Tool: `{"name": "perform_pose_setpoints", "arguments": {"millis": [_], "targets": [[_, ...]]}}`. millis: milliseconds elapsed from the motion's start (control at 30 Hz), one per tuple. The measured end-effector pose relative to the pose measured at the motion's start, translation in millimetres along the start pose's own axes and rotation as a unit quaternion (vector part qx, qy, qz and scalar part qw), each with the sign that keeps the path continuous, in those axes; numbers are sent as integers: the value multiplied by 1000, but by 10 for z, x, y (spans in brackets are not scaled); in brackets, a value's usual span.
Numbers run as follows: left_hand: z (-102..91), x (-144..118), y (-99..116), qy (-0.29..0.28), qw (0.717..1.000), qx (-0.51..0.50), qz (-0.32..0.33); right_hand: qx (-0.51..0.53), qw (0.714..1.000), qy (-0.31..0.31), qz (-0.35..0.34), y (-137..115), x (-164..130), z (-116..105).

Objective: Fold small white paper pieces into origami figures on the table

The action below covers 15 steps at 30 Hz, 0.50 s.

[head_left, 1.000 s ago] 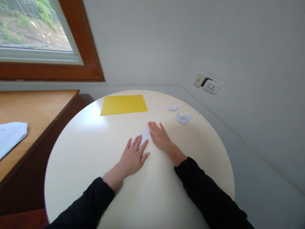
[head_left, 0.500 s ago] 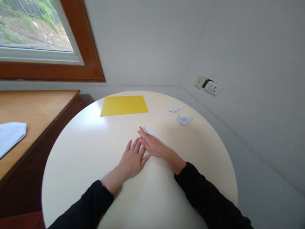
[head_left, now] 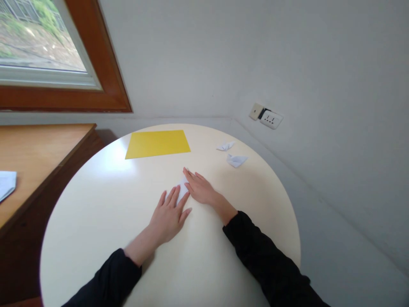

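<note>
A small folded white paper (head_left: 182, 190) lies flat near the middle of the round cream table (head_left: 105, 204). My left hand (head_left: 168, 215) rests palm down with its fingertips pressing the paper's near edge. My right hand (head_left: 200, 189) lies flat over the paper's right side, fingers stretched toward the far left. Most of the paper is hidden under the two hands. Both arms wear black sleeves.
A yellow sheet (head_left: 157, 143) lies at the table's far side. Two small folded white paper pieces (head_left: 226, 146) (head_left: 236, 160) sit at the far right. A wooden desk (head_left: 38, 149) with white paper (head_left: 5, 184) stands left. A wall socket (head_left: 271, 119) is on the right wall.
My right hand slid leftward across the white paper, pressing it flat, then drew back a little. The left hand stayed on the paper. The camera view shifted slightly to the right.
</note>
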<state>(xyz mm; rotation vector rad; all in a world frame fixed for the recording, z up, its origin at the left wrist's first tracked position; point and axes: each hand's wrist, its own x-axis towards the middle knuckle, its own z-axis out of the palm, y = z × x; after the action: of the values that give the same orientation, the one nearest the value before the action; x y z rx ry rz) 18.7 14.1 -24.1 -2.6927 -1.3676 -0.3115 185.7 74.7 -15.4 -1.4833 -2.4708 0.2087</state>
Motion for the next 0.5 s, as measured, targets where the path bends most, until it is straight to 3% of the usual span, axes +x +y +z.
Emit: {"name": "perform_pose_setpoints", "arguments": {"millis": [333, 500], "targets": [[-52, -311, -32, 5, 1000, 20, -16, -11, 995, 23, 100, 69, 29, -9], [-61, -394, -5, 10, 999, 35, -29, -8, 988, 70, 138, 168, 39, 29]]}}
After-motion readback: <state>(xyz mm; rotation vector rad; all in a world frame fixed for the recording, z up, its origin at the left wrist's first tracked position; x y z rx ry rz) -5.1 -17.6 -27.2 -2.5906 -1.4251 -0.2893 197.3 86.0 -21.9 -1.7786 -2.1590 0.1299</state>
